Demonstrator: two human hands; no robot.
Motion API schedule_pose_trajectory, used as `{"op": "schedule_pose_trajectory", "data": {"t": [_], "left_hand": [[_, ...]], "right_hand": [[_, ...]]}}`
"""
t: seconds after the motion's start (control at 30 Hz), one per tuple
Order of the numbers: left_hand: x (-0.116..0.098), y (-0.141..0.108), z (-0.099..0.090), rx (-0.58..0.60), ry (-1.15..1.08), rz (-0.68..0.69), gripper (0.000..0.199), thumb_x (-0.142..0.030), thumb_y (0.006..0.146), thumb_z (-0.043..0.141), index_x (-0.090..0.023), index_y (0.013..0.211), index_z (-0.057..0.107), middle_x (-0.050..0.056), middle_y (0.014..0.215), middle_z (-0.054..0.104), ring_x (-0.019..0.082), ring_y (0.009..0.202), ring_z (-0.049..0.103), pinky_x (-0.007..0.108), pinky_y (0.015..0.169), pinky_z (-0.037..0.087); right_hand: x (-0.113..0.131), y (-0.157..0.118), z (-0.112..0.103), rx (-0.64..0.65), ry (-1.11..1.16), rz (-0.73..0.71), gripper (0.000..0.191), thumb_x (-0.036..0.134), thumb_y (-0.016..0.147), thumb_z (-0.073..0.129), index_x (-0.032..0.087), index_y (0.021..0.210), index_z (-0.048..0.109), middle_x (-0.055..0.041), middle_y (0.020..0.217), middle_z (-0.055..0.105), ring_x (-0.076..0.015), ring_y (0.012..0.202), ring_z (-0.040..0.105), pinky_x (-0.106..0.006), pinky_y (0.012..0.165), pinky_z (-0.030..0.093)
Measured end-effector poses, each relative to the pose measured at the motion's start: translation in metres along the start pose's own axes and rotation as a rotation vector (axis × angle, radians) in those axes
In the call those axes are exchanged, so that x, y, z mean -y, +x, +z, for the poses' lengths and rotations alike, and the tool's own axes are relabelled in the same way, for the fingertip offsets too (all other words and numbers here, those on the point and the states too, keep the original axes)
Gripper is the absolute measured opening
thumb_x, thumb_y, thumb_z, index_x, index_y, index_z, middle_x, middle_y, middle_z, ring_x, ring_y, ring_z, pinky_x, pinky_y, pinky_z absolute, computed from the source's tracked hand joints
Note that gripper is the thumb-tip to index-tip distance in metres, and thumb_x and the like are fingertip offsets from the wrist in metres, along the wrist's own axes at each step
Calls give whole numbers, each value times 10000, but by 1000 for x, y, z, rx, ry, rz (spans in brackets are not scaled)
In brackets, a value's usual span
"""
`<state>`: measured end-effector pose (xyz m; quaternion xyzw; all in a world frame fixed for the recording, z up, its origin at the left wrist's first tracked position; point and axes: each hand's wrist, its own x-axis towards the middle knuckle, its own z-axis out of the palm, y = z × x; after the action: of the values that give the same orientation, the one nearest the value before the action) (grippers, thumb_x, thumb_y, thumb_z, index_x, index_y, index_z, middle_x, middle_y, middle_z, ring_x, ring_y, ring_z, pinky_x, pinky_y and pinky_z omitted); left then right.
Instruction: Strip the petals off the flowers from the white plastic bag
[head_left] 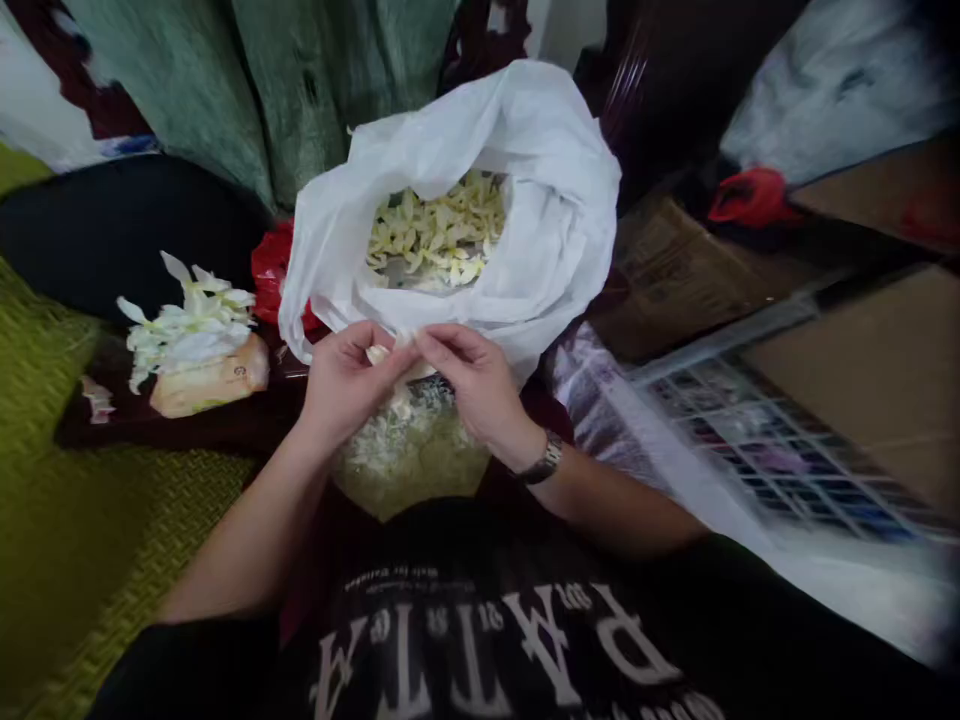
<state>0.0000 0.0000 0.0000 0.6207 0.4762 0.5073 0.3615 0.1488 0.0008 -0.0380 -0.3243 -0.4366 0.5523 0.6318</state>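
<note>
Black T-shirt (480, 620): large pale capitals, inverted to the viewer, two recognisable as "T"; full word uncertain, smaller lines above too blurred to read. Peach-coloured packet (206, 382): small dark mark, undecipherable. Cardboard box (679, 270): faint print, illegible.

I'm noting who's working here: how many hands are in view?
2: the left hand and the right hand, fingertips close together by the near edge of the white bag.

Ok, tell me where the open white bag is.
In the head view, the open white bag sits at upper centre, just beyond the left hand and right hand.
</note>
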Motion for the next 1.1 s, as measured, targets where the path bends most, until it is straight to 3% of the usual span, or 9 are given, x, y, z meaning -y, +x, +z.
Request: {"op": "schedule_pose_trajectory", "data": {"t": [0.17, 0.33, 0.5, 0.6, 0.67, 0.73, 0.87, 0.97, 1.1], "left_hand": [[2, 1, 2, -5, 51, 64, 410, -425, 656, 899, -173, 636, 576, -82, 484, 498, 46, 416, 371, 179, 426, 294], [8, 2, -1, -5, -28, 15, 393, -378, 600, 938, -172, 657, 608, -56, 559, 581, 54, 455, 432, 183, 453, 352], [16, 9, -8, -104, -261, -22, 403, -375, 649, 917, -176, 672, 568, -33, 662, 660, 76, 535, 556, 195, 534, 464], [18, 12, -15, -149, -300, -24, 398, -389, 625, 929, -174, 692, 601, -33, 667, 668, 77, 539, 571, 197, 542, 481], [19, 13, -19, -122, -276, -46, 373, -409, 628, 923, -171, 725, 653, -20, 672, 680, 86, 542, 576, 203, 533, 479], [17, 12, -21, -65, -224, -69, 350, -426, 649, 908, -168, 751, 695, -4, 673, 691, 96, 543, 576, 209, 520, 465], [8, 9, -17, 58, -77, -48, 315, -420, 673, 890, -161, 742, 725, -1, 637, 672, 90, 527, 531, 206, 505, 416], [0, 8, -10, 116, 67, 5, 309, -416, 671, 885, -159, 733, 725, -44, 513, 551, 63, 451, 398, 194, 438, 293], [-6, 5, -3, 163, 183, 78, 306, -439, 710, 846, -160, 728, 722, -54, 503, 496, 65, 457, 356, 198, 436, 257]], "right_hand": [[6, 3, 3, 12, 1, 27, 224, 420, 750, 827, 234, 810, 717, 33, 781, 687, -130, 765, 613, -295, 806, 519], [9, 8, 0, 18, 18, 25, 273, 470, 798, 780, 229, 783, 653, 15, 812, 668, -140, 806, 616, -308, 838, 524], [16, 25, -23, -132, 5, -90, 317, 537, 911, 643, 241, 819, 577, 10, 837, 657, -137, 819, 642, -319, 851, 533], [22, 32, -43, -199, -47, -170, 258, 468, 934, 639, 243, 818, 593, 30, 759, 635, -121, 753, 636, -312, 843, 535], [26, 30, -53, -153, -125, -160, 181, 399, 900, 704, 239, 839, 643, 28, 754, 668, -125, 752, 650, -317, 848, 540], [31, 25, -55, -62, -250, -147, 147, 372, 877, 739, 243, 936, 703, 4, 875, 737, -146, 860, 686, -340, 906, 541], [41, 8, -40, 104, -450, -201, 281, 407, 909, 706, 280, 1159, 708, -23, 1211, 732, -183, 1144, 662, -384, 1054, 499], [43, 0, -22, 210, -535, -218, 263, 383, 862, 763, 245, 1084, 737, -42, 1117, 754, -190, 1051, 696, -360, 963, 555], [31, -2, -8, 139, -549, -318, 163, 373, 847, 779, 221, 904, 764, -45, 919, 764, -182, 880, 713, -335, 816, 589]]}}
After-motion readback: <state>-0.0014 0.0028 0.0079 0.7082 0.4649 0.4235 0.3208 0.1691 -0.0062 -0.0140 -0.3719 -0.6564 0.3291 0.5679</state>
